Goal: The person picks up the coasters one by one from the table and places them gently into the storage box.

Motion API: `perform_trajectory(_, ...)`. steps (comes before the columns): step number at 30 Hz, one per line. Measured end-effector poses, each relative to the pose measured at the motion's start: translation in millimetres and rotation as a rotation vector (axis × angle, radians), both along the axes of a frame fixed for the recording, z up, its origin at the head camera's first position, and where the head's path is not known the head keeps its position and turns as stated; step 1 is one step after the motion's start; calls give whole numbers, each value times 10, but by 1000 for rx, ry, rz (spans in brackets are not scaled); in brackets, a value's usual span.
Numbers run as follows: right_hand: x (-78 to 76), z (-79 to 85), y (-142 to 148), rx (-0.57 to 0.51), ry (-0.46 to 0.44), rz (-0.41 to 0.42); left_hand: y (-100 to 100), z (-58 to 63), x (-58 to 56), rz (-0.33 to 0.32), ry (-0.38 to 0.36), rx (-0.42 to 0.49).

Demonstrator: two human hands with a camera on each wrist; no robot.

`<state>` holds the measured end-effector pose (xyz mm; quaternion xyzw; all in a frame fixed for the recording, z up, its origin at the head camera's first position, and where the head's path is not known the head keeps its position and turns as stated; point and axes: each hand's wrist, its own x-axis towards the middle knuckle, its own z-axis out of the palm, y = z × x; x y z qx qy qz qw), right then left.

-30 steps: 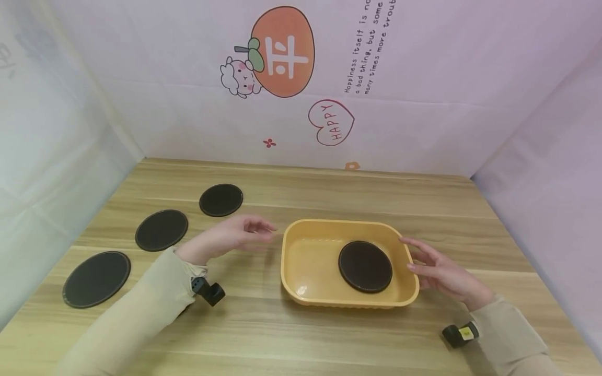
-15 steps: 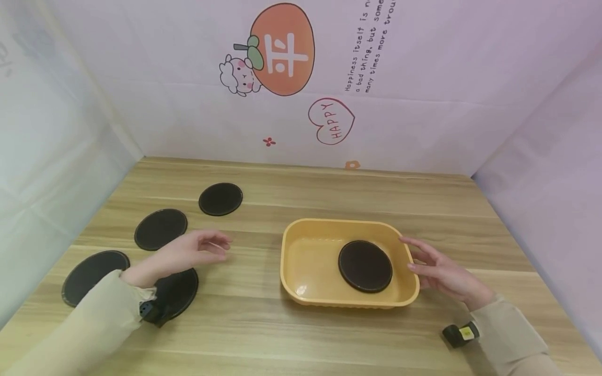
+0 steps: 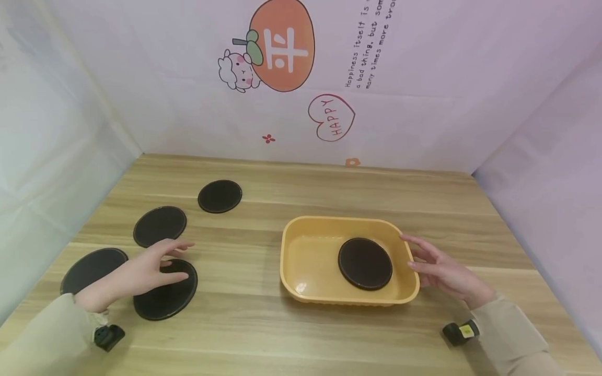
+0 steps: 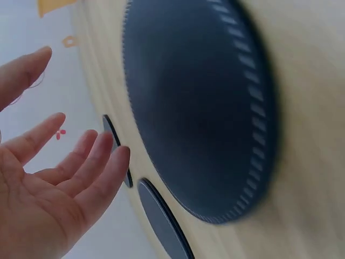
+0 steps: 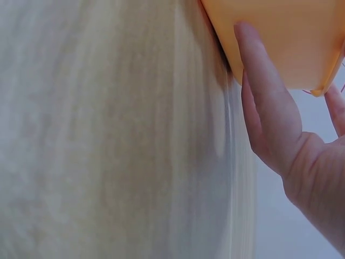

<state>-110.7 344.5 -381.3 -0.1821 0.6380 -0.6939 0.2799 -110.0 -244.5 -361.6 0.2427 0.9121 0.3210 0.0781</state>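
In the head view, my left hand [image 3: 143,271] hovers over a round black coaster [image 3: 164,303], partly covering it; its fingers are spread and hold nothing. This coaster's stitched edge shows large in the left wrist view, beside my palm [image 4: 43,205]. To the right, a yellow rectangular basin [image 3: 310,261] stands on the table with another black coaster [image 3: 365,263] lying flat inside. My right hand [image 3: 444,271] touches the basin's right side, its fingers fairly straight. The right wrist view shows fingers [image 5: 269,91] against the outer wall [image 5: 291,43].
Further black coasters lie flat on the wooden table [image 3: 301,339]: one at far left [image 3: 89,271], one behind my left hand [image 3: 160,225], one farther back [image 3: 220,196]. A white printed sheet [image 3: 188,120] rises along the back, with pale sheets at both sides.
My left hand has moved left, away from the basin, and now spreads over the near coaster, which the left forearm hid earlier. The right hand and the basin stay in place.
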Motion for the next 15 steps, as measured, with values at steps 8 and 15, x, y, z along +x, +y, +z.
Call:
perform_trajectory(8,-14,19,3,-7,8,15,-162,-98,111,-31,166,-201)
perform_trajectory(15,0,15,-11,7,16,-4,-252,-229,159,-129,184,-265)
